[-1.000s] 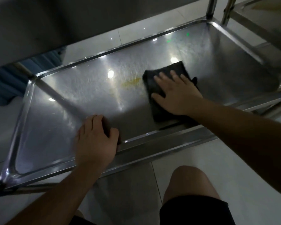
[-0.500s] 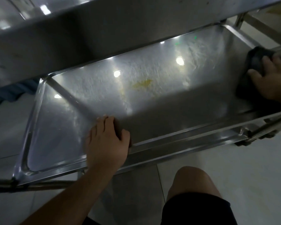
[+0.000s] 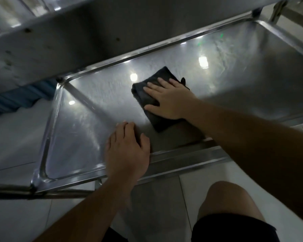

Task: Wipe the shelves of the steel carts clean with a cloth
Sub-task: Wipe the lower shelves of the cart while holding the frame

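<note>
Left hand (image 3: 128, 151) rests over the shelf's (image 3: 87, 130) near rim, fingers curved onto the steel, its grip holding nothing loose. Right hand (image 3: 168, 100) presses flat, fingers straight, on the dark folded cloth (image 3: 143, 96) lying mid-shelf. Cloth looks soft, light and limp, best worked under a flat palm; the tray-like shelf holds nothing else.

The person is wearing black shorts (image 3: 234, 227) ending above a bare knee (image 3: 226, 194); both forearms are showing bare, with no sleeves, and both hands are ungloved.
</note>
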### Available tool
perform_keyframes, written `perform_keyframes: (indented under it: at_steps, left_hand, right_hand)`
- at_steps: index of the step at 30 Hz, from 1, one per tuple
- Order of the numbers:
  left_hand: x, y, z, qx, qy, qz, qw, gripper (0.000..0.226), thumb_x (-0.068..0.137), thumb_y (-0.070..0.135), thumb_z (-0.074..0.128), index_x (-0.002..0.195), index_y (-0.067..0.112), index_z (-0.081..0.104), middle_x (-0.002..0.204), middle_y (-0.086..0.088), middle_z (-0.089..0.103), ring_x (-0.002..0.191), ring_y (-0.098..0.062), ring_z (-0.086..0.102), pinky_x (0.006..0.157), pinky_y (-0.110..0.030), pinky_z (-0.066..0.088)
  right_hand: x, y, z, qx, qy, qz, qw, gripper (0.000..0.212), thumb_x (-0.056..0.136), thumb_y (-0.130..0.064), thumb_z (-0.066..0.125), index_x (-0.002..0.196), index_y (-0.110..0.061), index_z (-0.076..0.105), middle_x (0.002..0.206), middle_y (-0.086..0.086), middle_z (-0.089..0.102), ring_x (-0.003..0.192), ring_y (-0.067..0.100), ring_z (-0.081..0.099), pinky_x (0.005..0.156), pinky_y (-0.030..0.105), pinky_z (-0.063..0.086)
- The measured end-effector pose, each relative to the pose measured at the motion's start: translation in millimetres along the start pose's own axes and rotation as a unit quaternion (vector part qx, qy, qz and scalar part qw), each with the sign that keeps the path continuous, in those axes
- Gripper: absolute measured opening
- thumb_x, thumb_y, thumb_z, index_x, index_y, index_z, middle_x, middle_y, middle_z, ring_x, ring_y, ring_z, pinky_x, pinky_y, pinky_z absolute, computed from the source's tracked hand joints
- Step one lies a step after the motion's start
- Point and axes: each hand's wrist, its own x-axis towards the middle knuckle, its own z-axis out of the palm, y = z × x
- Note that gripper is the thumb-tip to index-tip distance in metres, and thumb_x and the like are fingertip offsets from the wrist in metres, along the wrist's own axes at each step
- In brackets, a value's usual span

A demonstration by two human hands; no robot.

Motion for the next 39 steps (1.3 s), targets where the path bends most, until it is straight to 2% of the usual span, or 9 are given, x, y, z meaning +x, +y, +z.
perform_keyframes:
  at_steps: [5,10,14,17,20,23,29,34,39]
  left_hand:
    - [-2,2,0,-0.002,0.009,-0.002,1.0,0.065,0.099,0.057,0.019,0.145,0.022,0.047,0.155,-0.006,0.048,0.146,-0.028,0.042,0.123,-0.052,0.034]
    - [-4,1,4,0.007,0.009,-0.005,1.0,0.066,0.1,0.058,0.02,0.149,0.022,0.046,0.159,-0.007,0.045,0.15,-0.028,0.038,0.125,-0.052,0.032]
    - [-1,-2,7,0.003,0.009,-0.009,1.0,0.066,0.1,0.059,0.021,0.15,0.023,0.045,0.159,-0.005,0.046,0.152,-0.025,0.036,0.126,-0.052,0.031]
    - [-1,-3,7,0.002,0.014,-0.012,1.0,0.064,0.1,0.058,0.021,0.15,0.024,0.044,0.159,-0.003,0.046,0.151,-0.024,0.036,0.125,-0.052,0.031]
    - [-1,-3,7,-0.003,0.026,-0.015,1.0,0.063,0.1,0.056,0.024,0.15,0.022,0.044,0.158,-0.004,0.047,0.15,-0.023,0.037,0.125,-0.052,0.032]
    - [0,-1,3,-0.047,0.054,-0.037,0.997,0.067,0.098,0.053,0.029,0.154,0.018,0.039,0.159,-0.009,0.045,0.148,-0.026,0.041,0.123,-0.05,0.035]
    - [-1,-4,-2,-0.012,0.02,-0.027,0.999,0.069,0.101,0.055,0.02,0.151,0.013,0.042,0.156,-0.014,0.046,0.145,-0.032,0.041,0.121,-0.053,0.035]
    - [-2,1,-4,0.019,0.008,-0.031,0.999,0.073,0.1,0.056,0.016,0.154,0.014,0.04,0.159,-0.015,0.042,0.146,-0.036,0.04,0.122,-0.055,0.034]
    - [0,6,0,0.01,-0.008,-0.039,0.999,0.068,0.102,0.053,0.024,0.152,0.009,0.041,0.157,-0.02,0.04,0.146,-0.038,0.037,0.122,-0.056,0.033]
  right_hand:
    - [-74,81,-2,-0.037,0.03,-0.03,0.998,0.087,0.092,-0.085,0.006,0.164,-0.036,0.016,0.17,-0.012,0.016,0.156,0.017,0.015,0.125,0.047,0.016]
    - [-114,213,-12,-0.033,0.055,0.252,0.966,0.098,0.087,-0.089,0.009,0.162,-0.028,0.022,0.169,0.003,0.026,0.153,0.036,0.027,0.121,0.057,0.024]
    - [-65,195,-11,0.045,0.056,0.426,0.902,0.094,0.089,-0.08,0.018,0.163,-0.023,0.02,0.171,0.003,0.019,0.156,0.04,0.015,0.124,0.062,0.011]
    - [-14,115,-10,0.07,0.076,0.362,0.926,0.087,0.094,-0.07,0.027,0.163,-0.017,0.024,0.171,0.006,0.021,0.155,0.041,0.017,0.125,0.058,0.009]
    - [23,11,-2,0.059,0.087,0.223,0.969,0.076,0.101,-0.061,0.036,0.163,-0.018,0.026,0.17,0.006,0.024,0.156,0.037,0.019,0.126,0.052,0.011]
    - [31,-67,6,0.031,0.042,0.054,0.997,0.073,0.102,-0.065,0.028,0.165,-0.029,0.019,0.172,-0.005,0.018,0.158,0.027,0.014,0.127,0.048,0.008]
    - [-40,-25,6,0.015,-0.006,-0.05,0.999,0.077,0.097,-0.075,0.011,0.164,-0.039,0.009,0.171,-0.017,0.006,0.159,0.012,0.002,0.127,0.041,0.001]
    - [-142,103,-16,0.0,-0.008,0.127,0.992,0.083,0.093,-0.076,0.016,0.165,-0.035,0.012,0.172,-0.009,0.011,0.159,0.018,0.009,0.126,0.043,0.01]
    - [-216,192,-15,-0.003,-0.022,0.406,0.914,0.074,0.102,-0.067,0.025,0.165,-0.033,0.008,0.174,-0.004,0.002,0.159,0.029,0.006,0.126,0.057,0.015]
